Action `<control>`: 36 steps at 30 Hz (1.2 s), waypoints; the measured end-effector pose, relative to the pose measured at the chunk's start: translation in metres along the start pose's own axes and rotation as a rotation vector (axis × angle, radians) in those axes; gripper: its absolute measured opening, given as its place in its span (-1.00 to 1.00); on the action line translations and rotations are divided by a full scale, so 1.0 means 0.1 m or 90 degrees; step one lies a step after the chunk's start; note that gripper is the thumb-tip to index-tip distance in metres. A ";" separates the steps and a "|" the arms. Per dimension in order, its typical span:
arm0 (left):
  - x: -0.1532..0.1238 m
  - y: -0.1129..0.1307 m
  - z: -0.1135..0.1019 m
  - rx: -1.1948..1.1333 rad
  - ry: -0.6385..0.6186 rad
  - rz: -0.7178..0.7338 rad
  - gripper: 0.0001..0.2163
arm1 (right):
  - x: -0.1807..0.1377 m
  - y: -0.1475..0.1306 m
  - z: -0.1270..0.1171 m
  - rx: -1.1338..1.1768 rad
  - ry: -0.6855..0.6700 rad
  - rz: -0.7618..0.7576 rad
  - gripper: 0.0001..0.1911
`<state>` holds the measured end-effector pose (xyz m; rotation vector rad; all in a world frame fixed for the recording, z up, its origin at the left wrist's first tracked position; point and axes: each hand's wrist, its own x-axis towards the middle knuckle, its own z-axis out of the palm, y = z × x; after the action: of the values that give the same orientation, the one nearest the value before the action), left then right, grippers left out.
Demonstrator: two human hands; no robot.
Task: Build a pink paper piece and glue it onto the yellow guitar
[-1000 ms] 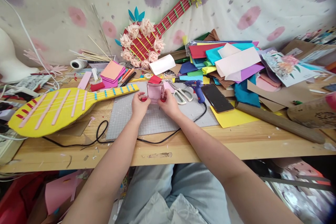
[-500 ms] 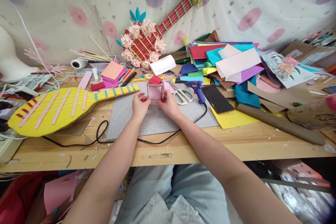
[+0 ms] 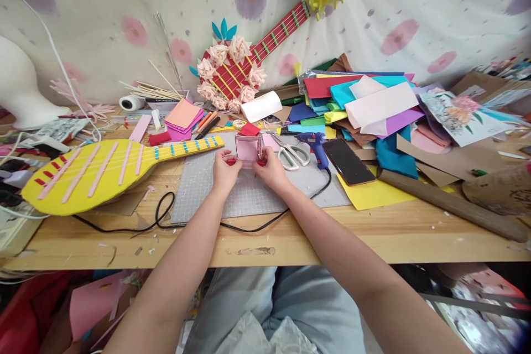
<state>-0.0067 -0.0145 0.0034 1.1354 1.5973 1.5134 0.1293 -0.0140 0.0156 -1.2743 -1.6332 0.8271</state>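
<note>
Over the grey cutting mat [image 3: 199, 193], I hold a small square pink piece [image 3: 248, 150] with shiny, reddish edges; its exact kind is unclear. My left hand [image 3: 226, 170] pinches its left lower side, and my right hand [image 3: 270, 169] grips the right side. Bits of red show at the fingers of both hands. Just behind the piece lies a red paper scrap [image 3: 250, 130]. White-handled scissors [image 3: 292, 156] rest right of my right hand, with a blue glue gun [image 3: 316, 149] beyond them.
A yellow cardboard lute [image 3: 105, 174] lies at the left, its neck reaching the mat. A red flowered instrument [image 3: 232, 74] leans at the back. Rightward are a phone [image 3: 349, 162], a brown tube [image 3: 450, 204] and piled coloured paper [image 3: 381, 100]. A black cord [image 3: 257, 229] crosses in front.
The whole scene has shifted slightly right and down in the view. Both hands keep hold of the pink piece, and their grip looks nearly the same.
</note>
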 end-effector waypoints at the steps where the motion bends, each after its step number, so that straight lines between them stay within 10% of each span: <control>1: 0.00 0.00 0.00 0.005 -0.002 -0.002 -0.65 | 0.00 0.01 0.00 0.004 -0.002 -0.001 -0.73; 36: -0.01 0.02 -0.05 0.026 -0.032 0.036 -0.64 | 0.01 0.01 0.03 0.014 -0.016 -0.002 -0.74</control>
<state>-0.0102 -0.0177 0.0060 1.2409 1.5809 1.4831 0.1271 -0.0130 0.0134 -1.2499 -1.6417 0.8602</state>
